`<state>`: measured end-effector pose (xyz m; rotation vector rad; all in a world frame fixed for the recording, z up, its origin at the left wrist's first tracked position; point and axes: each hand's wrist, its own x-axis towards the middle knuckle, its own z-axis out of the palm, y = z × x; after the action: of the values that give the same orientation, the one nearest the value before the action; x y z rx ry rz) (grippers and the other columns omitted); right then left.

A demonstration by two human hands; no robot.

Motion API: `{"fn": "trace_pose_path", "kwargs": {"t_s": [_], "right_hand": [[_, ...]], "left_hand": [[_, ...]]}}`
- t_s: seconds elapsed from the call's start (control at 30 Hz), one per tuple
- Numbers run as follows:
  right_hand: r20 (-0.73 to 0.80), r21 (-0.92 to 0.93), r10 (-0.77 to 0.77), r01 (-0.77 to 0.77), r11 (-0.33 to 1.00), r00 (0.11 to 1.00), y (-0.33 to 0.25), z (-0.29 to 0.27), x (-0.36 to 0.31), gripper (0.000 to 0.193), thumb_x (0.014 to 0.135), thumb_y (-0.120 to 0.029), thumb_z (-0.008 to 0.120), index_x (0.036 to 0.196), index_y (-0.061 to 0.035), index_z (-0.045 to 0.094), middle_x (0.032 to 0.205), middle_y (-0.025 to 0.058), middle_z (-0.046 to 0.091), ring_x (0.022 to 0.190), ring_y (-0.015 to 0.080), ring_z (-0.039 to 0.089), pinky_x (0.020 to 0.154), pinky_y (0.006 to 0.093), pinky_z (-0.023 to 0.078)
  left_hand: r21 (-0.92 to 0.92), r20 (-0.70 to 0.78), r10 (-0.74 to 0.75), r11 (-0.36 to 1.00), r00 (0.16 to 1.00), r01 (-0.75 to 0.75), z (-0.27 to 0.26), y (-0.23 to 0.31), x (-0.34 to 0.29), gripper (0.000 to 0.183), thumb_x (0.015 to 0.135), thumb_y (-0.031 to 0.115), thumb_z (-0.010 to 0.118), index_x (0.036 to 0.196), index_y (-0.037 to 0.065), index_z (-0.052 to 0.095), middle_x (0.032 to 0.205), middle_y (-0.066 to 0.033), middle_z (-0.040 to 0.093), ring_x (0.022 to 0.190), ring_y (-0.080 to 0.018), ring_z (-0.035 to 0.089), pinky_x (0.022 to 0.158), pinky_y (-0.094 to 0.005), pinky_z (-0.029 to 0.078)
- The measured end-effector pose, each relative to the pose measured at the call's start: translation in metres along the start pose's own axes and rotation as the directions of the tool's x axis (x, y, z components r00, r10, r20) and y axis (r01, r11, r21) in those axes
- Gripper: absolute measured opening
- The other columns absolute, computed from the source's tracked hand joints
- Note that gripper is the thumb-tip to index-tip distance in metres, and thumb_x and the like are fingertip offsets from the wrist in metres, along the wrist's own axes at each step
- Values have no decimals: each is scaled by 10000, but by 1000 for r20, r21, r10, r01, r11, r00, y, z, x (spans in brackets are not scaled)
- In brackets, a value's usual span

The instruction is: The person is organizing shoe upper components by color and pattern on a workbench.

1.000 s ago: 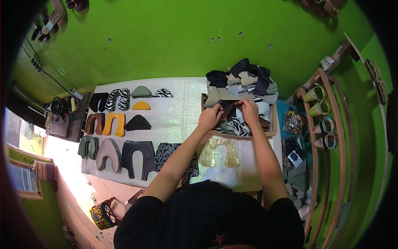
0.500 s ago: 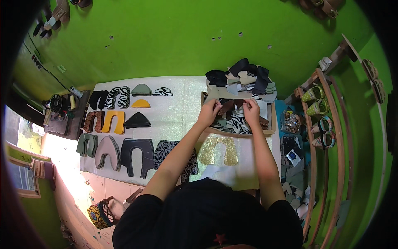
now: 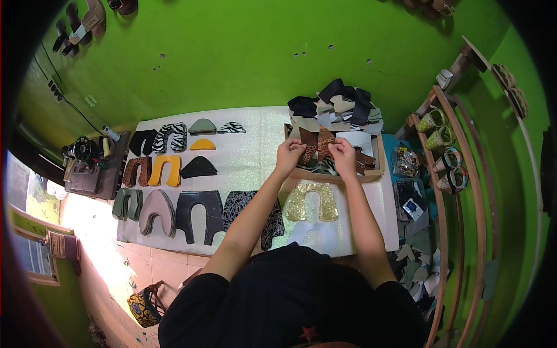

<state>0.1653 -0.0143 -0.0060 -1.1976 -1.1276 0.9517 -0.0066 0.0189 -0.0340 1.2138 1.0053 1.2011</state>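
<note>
Over an open cardboard box (image 3: 380,155) of material offcuts, my left hand (image 3: 289,156) and my right hand (image 3: 344,158) are both closed in a pinch. Between them they hold up brown leopard-print scraps (image 3: 325,141); one side shows darker, plain brown. I cannot tell whether these are separate pieces or one joined piece. A white piece and zebra-print offcuts lie in the box beneath, partly hidden by my hands. Just in front of the box lies a gold glitter U-shaped piece (image 3: 312,200), with a white piece (image 3: 313,233) nearer to me.
Stacks of cut U-shaped pieces (image 3: 199,214) and half-round pieces (image 3: 202,144) cover the table's left side. Behind the box rises a pile of dark and beige scraps (image 3: 342,107). A sewing machine (image 3: 85,153) stands far left; a wooden rack with sandals (image 3: 441,138) is at right.
Both hands have lifted the leopard-print scraps higher and spread them into view, with the right hand moving left. The view has shifted slightly.
</note>
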Motion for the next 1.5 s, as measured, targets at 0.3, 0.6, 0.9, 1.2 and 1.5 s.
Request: {"fn": "trace_pose_path", "kwargs": {"t_s": [0.3,0.6,0.9,1.2,1.5], "right_hand": [[-11,-104,-16,15,995,1000,3,38,-29,88,797,-63,593,832,15,569,674,-4,580,561,38,481,519,189,399],[-18,-267,-98,89,959,995,-3,68,-43,154,752,-75,633,870,21,610,629,4,565,531,43,463,501,198,392],[-60,-274,-72,53,960,996,-18,98,-48,202,754,-76,633,931,19,613,630,15,569,539,54,491,511,215,415],[-50,-334,-69,48,941,996,-29,125,-56,206,756,-59,627,949,12,611,620,-40,511,535,20,406,487,182,356],[23,-434,-177,169,885,984,-30,153,-61,222,719,-76,636,922,14,626,593,76,537,513,137,490,507,273,406]], "left_hand": [[-288,134,-164,937,977,197,-12,31,-37,192,814,10,557,989,-2,480,804,-38,587,663,-87,557,551,-199,472],[-287,156,-195,929,968,234,-44,39,-47,207,840,8,508,1043,-13,475,868,-55,586,736,-100,571,616,-210,501],[-268,194,-244,918,950,291,-68,48,-50,245,841,-8,489,1083,-29,456,878,-64,581,746,-117,580,659,-226,508],[-266,208,-252,915,945,302,-97,40,-51,236,859,26,477,1094,11,455,906,-46,580,792,-119,575,725,-271,515],[-304,199,-283,892,938,334,-125,61,-64,213,882,168,477,1023,15,522,939,-58,574,799,-139,580,734,-284,516]]}}
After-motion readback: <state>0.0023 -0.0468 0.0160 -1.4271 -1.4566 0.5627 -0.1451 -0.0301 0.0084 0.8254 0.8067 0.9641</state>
